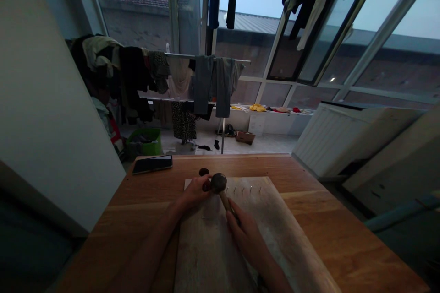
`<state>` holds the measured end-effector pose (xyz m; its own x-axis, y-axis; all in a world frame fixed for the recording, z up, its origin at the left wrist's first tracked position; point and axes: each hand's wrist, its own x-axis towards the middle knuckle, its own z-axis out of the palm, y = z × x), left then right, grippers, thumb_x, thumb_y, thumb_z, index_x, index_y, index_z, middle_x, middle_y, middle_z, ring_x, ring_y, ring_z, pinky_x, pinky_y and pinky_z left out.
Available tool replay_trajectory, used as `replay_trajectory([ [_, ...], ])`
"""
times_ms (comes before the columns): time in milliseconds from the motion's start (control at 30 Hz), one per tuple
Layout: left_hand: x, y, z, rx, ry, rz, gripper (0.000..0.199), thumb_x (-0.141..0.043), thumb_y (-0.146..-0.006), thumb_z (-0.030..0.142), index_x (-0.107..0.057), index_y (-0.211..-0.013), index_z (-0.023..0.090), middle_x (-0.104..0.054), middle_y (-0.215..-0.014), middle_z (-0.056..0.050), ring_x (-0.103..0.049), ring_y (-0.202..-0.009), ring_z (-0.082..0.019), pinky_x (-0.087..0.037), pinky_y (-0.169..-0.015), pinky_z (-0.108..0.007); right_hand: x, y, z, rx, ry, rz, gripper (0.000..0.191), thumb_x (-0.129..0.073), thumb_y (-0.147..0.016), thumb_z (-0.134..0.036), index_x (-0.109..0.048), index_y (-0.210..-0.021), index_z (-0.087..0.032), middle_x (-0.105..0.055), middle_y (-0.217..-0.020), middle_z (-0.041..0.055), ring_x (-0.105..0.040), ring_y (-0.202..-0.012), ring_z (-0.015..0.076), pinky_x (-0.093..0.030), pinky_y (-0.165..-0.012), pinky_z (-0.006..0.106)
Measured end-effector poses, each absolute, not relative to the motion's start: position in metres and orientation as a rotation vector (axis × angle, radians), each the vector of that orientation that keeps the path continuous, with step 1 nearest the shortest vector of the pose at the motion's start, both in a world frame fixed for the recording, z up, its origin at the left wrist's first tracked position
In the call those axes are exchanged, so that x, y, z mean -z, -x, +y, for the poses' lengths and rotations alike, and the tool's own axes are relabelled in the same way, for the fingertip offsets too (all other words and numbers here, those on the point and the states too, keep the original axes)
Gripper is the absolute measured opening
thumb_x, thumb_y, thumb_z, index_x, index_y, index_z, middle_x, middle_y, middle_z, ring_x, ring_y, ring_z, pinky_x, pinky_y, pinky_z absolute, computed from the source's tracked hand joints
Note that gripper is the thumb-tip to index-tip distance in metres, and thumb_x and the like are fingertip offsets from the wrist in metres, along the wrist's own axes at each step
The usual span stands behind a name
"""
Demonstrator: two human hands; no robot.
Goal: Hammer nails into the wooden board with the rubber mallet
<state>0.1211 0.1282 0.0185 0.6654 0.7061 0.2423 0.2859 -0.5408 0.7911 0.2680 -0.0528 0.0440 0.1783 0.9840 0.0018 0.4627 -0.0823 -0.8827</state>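
Observation:
My right hand [242, 226] is closed round the wooden handle of a hammer [218, 184]. The hammer's rounded metal head is beside the fingertips of my left hand [195, 192], over the far left part of a wooden board [220, 256]. Two dark reddish rounded ends show at my left fingers, which are pinched together; what they hold is partly hidden by the hammer head. To the right of the head, several thin nails [243, 190] stand upright in a row near the board's far edge.
The board lies on a wooden table [343, 233]. A phone [153, 164] rests near the table's far left corner. Beyond are a drying rack with clothes [202, 84], a green basket [151, 142] and a white cabinet [337, 137] on the right. A pale panel [51, 100] rises at left.

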Motion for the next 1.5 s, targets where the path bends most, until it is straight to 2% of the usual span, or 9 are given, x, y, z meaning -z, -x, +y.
replay_trajectory([
  [200, -0.029, -0.115, 0.128, -0.605, -2.212, 0.779, 0.035, -0.070, -0.076, 0.023, -0.063, -0.109, 0.015, -0.065, -0.092, -0.003, -0.061, -0.079, -0.016, -0.046, -0.070, -0.025, -0.043, -0.270, -0.068, -0.827, 1.672, -1.391, 0.062, -0.038, -0.101, -0.053, -0.054, -0.148, -0.015, -0.072, -0.080, 0.0049, -0.067, -0.074, 0.0217, -0.051, -0.071, 0.032],
  [267, -0.041, -0.106, 0.126, -0.463, -2.312, 0.822, 0.031, -0.071, -0.075, 0.026, -0.064, -0.103, 0.017, -0.061, -0.102, -0.004, -0.060, -0.082, -0.016, -0.047, -0.072, -0.026, -0.040, -0.276, -0.079, -0.838, 1.638, -1.377, 0.062, -0.040, -0.100, -0.055, -0.056, -0.147, -0.018, -0.077, -0.106, 0.0098, -0.070, -0.097, 0.0255, -0.053, -0.087, 0.035],
  [333, -0.057, -0.098, 0.121, -0.239, -2.417, 0.813, 0.024, -0.073, -0.072, 0.029, -0.067, -0.093, 0.019, -0.059, -0.107, -0.004, -0.060, -0.087, -0.018, -0.047, -0.074, -0.027, -0.034, -0.283, -0.091, -0.875, 1.618, -1.364, 0.061, -0.043, -0.099, -0.058, -0.057, -0.146, -0.022, -0.068, -0.135, 0.0104, -0.062, -0.125, 0.0283, -0.047, -0.105, 0.039],
  [400, -0.073, -0.095, 0.110, -0.020, -2.489, 0.765, 0.020, -0.077, -0.069, 0.030, -0.069, -0.084, 0.020, -0.059, -0.106, -0.004, -0.060, -0.091, -0.020, -0.048, -0.077, -0.029, -0.027, -0.288, -0.101, -0.903, 1.661, -1.325, 0.063, -0.045, -0.098, -0.061, -0.057, -0.146, -0.023, -0.061, -0.146, 0.0087, -0.054, -0.136, 0.0295, -0.041, -0.114, 0.041],
  [500, -0.088, -0.103, 0.088, 0.192, -2.555, 0.769, 0.016, -0.078, -0.065, 0.026, -0.068, -0.078, 0.020, -0.061, -0.107, -0.005, -0.062, -0.091, -0.023, -0.050, -0.079, -0.031, -0.020, -0.290, -0.107, -0.890, 1.727, -1.239, 0.069, -0.046, -0.095, -0.067, -0.057, -0.147, -0.023, -0.062, -0.146, 0.0083, -0.054, -0.136, 0.0305, -0.040, -0.116, 0.044],
  [633, -0.091, -0.120, 0.068, 0.275, -2.649, 0.754, 0.020, -0.076, -0.065, 0.020, -0.068, -0.084, 0.018, -0.064, -0.112, -0.010, -0.064, -0.095, -0.026, -0.051, -0.081, -0.034, -0.019, -0.289, -0.104, -0.878, 1.661, -1.250, 0.068, -0.044, -0.096, -0.067, -0.057, -0.146, -0.023, -0.060, -0.148, 0.0082, -0.050, -0.141, 0.0290, -0.034, -0.120, 0.045],
  [800, -0.085, -0.114, 0.088, 0.084, -2.663, 0.901, 0.006, -0.064, -0.075, 0.018, -0.064, -0.081, 0.020, -0.067, -0.088, -0.006, -0.063, -0.083, -0.023, -0.046, -0.071, -0.031, -0.016, -0.288, -0.103, -0.868, 1.657, -1.221, 0.065, -0.046, -0.097, -0.064, -0.057, -0.146, -0.024, -0.058, -0.150, 0.0080, -0.048, -0.142, 0.0292, -0.029, -0.123, 0.048],
  [1100, -0.066, -0.084, 0.124, -0.254, -2.382, 0.865, 0.012, -0.056, -0.080, 0.019, -0.065, -0.071, 0.018, -0.065, -0.073, -0.001, -0.054, -0.064, -0.016, -0.033, -0.058, -0.026, -0.019, -0.288, -0.105, -0.890, 1.678, -1.217, 0.067, -0.044, -0.097, -0.067, -0.057, -0.147, -0.025, -0.059, -0.149, 0.0080, -0.049, -0.141, 0.0315, -0.034, -0.120, 0.048],
  [1500, -0.070, -0.100, 0.117, -0.223, -2.605, 0.876, 0.014, -0.057, -0.079, 0.008, -0.064, -0.071, 0.017, -0.065, -0.082, -0.006, -0.056, -0.073, -0.019, -0.038, -0.067, -0.029, -0.022, -0.286, -0.105, -0.901, 1.652, -1.215, 0.069, -0.044, -0.097, -0.067, -0.056, -0.147, -0.022, -0.057, -0.150, 0.0091, -0.047, -0.143, 0.0303, -0.032, -0.122, 0.048],
])
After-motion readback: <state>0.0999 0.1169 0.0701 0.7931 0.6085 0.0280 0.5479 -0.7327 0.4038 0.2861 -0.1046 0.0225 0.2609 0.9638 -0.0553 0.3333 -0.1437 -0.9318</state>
